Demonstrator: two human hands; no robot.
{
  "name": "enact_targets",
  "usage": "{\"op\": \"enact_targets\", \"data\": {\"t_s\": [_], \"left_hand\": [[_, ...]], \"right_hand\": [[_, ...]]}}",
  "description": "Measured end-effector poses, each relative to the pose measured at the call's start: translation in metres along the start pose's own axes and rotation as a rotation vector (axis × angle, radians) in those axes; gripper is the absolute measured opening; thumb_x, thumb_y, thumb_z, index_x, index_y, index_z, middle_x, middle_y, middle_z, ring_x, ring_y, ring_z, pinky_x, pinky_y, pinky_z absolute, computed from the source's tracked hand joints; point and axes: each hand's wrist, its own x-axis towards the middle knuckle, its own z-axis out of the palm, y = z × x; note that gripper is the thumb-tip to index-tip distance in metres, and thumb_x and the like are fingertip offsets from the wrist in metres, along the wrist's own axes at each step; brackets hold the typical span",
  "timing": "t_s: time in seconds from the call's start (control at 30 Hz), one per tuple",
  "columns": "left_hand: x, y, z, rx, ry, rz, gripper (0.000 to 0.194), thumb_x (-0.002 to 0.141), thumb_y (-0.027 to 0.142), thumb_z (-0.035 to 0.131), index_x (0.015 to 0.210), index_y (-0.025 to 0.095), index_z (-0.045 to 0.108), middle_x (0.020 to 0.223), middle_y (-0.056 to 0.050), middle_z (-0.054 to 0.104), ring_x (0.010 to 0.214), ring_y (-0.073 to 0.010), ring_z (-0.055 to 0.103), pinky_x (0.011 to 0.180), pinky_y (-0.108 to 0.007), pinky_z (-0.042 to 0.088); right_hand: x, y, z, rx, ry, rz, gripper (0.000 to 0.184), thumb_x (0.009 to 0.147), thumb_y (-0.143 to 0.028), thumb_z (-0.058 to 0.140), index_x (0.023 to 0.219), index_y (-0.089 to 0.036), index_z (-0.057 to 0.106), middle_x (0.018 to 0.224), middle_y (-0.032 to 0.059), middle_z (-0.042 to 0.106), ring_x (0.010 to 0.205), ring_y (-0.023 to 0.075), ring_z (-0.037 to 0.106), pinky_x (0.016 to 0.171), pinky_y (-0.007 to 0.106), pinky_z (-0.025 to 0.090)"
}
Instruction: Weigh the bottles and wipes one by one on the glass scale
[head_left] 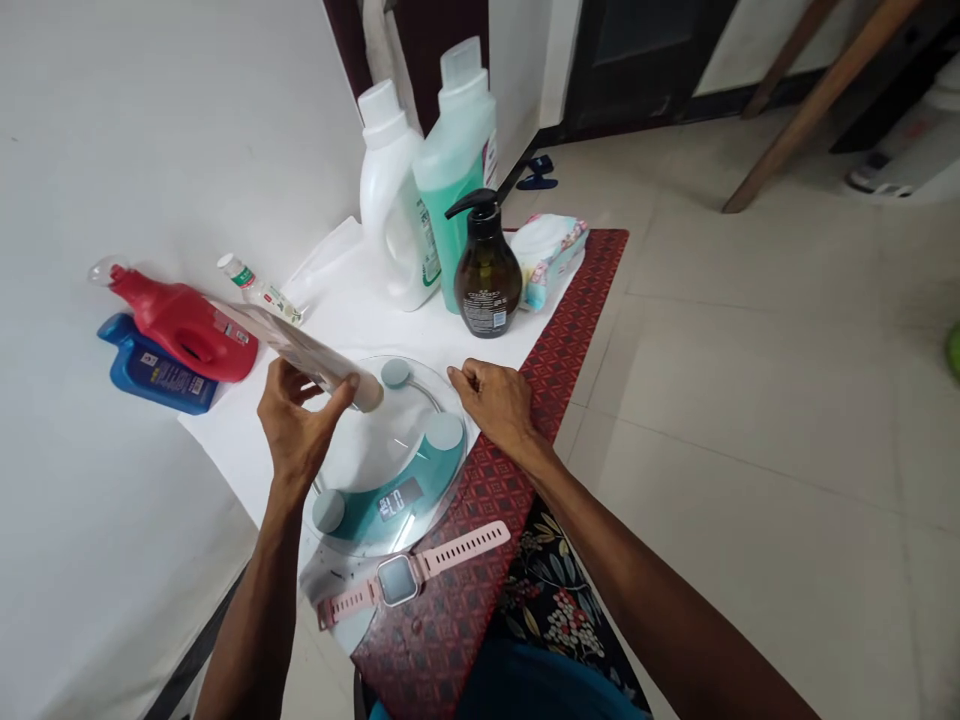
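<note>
My left hand [300,415] is closed on a pale squeeze tube [311,357], its cap end tipped down to the right. The tube is tilted above a round glass bathroom scale [352,455] with a teal band and a small display, whose digits I cannot read. Curled shut, my right hand [495,400] rests at the scale's right edge; nothing shows in its fingers. In front of the scale lies a smartwatch [397,579] with a pink strap.
Behind the scale stand a white jug [394,210], a green liquid bottle [457,170], a dark pump bottle [486,270] and a wipes pack [547,255]. Left lie a red bottle [187,320], a blue bottle [161,370] and a small white-capped bottle [259,290]. The red-patterned table [442,620] has a white cover.
</note>
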Motion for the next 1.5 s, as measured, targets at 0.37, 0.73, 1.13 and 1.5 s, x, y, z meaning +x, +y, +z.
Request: {"op": "enact_targets", "data": {"t_s": [0.37,0.73,1.13,1.5], "left_hand": [[0.07,0.009,0.13,-0.087,-0.211,0.043,0.052,0.069,0.04,0.094,0.102,0.021,0.059,0.104,-0.006,0.077,0.091,-0.0212,0.075,0.081,-0.035,0.065],[0.081,-0.013,0.161,-0.074,-0.293,-0.103,0.068,0.077,0.044,0.096,0.127,0.02,0.057,0.127,-0.017,0.076,0.109,-0.0287,0.076,0.094,-0.043,0.062],[0.147,-0.139,0.017,0.245,0.321,-0.116,0.095,0.072,0.037,0.098,0.147,0.014,0.044,0.161,-0.031,0.044,0.161,-0.0417,0.036,0.132,-0.057,0.03],[0.238,-0.196,0.018,0.184,0.28,-0.254,0.062,0.067,0.028,0.095,0.111,0.022,0.051,0.128,-0.017,0.067,0.128,-0.0364,0.064,0.114,-0.052,0.047]], "right_hand": [[0.0,-0.001,-0.006,-0.013,-0.039,-0.018,0.035,0.108,-0.033,0.058,0.076,-0.022,0.066,0.078,0.005,0.076,0.071,0.0186,0.063,0.066,0.032,0.025],[-0.002,0.006,0.001,0.058,0.011,-0.034,0.041,0.1,-0.039,0.056,0.064,-0.025,0.044,0.064,0.0047,0.064,0.061,0.0179,0.05,0.066,0.033,0.022],[-0.002,0.011,0.004,0.1,0.026,-0.034,0.049,0.092,-0.059,0.049,0.058,-0.027,0.037,0.052,-0.002,0.04,0.051,0.0159,0.031,0.062,0.033,0.024],[-0.002,0.012,0.003,0.105,0.039,-0.075,0.052,0.097,-0.056,0.051,0.06,-0.028,0.029,0.051,-0.0034,0.039,0.05,0.0158,0.034,0.058,0.033,0.028]]}}
